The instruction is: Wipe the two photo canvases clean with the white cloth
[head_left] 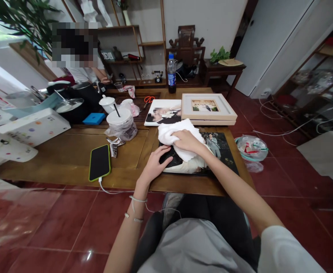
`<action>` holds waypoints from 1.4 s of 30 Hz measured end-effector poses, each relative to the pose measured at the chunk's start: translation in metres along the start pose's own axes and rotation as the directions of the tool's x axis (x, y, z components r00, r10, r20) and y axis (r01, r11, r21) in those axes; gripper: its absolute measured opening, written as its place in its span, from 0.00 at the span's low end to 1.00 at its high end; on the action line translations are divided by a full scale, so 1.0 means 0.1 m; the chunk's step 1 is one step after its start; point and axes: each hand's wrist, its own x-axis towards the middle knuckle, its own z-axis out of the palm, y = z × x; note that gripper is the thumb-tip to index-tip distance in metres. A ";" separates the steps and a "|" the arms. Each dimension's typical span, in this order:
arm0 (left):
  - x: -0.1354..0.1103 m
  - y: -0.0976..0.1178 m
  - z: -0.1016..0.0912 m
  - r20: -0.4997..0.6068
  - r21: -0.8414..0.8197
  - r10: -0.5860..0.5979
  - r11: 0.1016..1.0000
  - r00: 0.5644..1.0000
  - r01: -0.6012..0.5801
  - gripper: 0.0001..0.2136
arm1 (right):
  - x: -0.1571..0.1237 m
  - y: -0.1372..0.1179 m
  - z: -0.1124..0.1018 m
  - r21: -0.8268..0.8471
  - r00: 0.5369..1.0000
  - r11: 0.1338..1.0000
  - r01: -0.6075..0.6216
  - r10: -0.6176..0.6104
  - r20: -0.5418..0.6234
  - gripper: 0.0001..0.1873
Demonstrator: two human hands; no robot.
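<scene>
A dark photo panel (223,151) with a printed picture lies flat at the table's front edge. My right hand (187,141) grips a white towel (166,131) and presses it onto the panel, covering much of its middle. At the panel's left edge rests my left hand (157,161), its fingers apart and holding nothing. Just behind the towel are a pale picture frame (231,113) with a small photo in it and a white-edged photo print (166,108).
Left of the panel lie a charging phone (100,163), a lidded cup (120,117) in a plastic bag and a blue box (93,118). A cola bottle (171,74) stands at the back, orange scissors (149,99) nearby. Another person (81,68) sits at far left. A bin (251,147) stands right.
</scene>
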 end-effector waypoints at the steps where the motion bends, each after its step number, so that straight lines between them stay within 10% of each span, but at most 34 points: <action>1: 0.00 0.00 0.00 -0.002 0.005 -0.007 1.000 1.000 0.007 0.16 | 0.02 -0.02 0.02 0.006 1.000 1.000 0.014 -0.014 -0.004 0.21; 18: 0.01 0.00 0.00 -0.014 -0.055 0.040 0.998 0.999 -0.040 0.17 | -1.13 0.96 -0.35 -0.054 0.921 0.938 -0.343 0.324 -0.215 0.16; 32: 0.00 0.01 0.00 -0.001 -0.027 0.025 0.999 1.000 -0.025 0.16 | -1.86 -0.02 -0.15 -0.080 0.998 0.996 -0.051 0.054 0.042 0.14; 42: 0.00 -0.01 0.01 -0.010 -0.052 0.054 0.997 0.998 -0.055 0.16 | -1.28 0.63 -0.24 0.005 0.990 0.992 -0.129 0.130 -0.063 0.09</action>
